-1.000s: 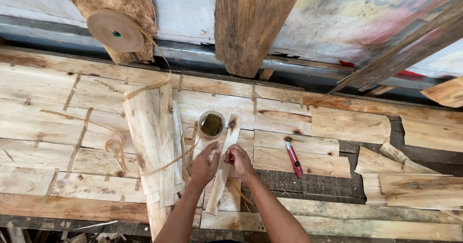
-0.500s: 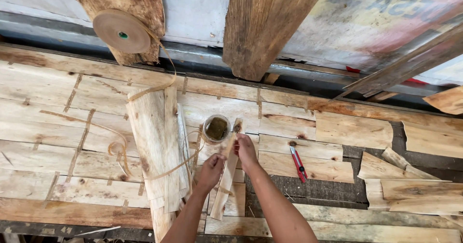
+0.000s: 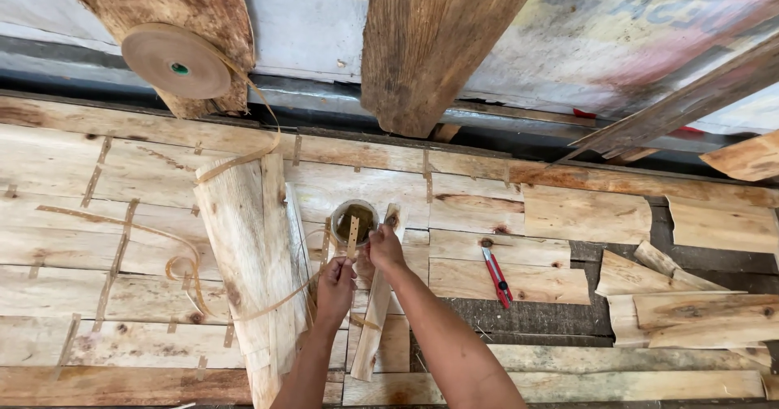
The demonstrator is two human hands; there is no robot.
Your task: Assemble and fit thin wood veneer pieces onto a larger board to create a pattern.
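**Two hands at the glue pot**

Two hands work together. Left hand (image 3: 335,283) pinches a short brown paper tape strip (image 3: 353,237) over the small round glue pot (image 3: 354,221). Right hand (image 3: 385,248) presses a narrow pale veneer slat (image 3: 378,303), flat on the patched veneer tabletop (image 3: 73,214). Red utility knife (image 3: 496,274) lies nearby.

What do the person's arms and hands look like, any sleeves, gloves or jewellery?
Both forearms are bare up to the bottom edge of the picture, with no sleeves in view. The left hand and right hand wear no gloves. No watch, ring or wristband shows; the fingers are too small to check closely.
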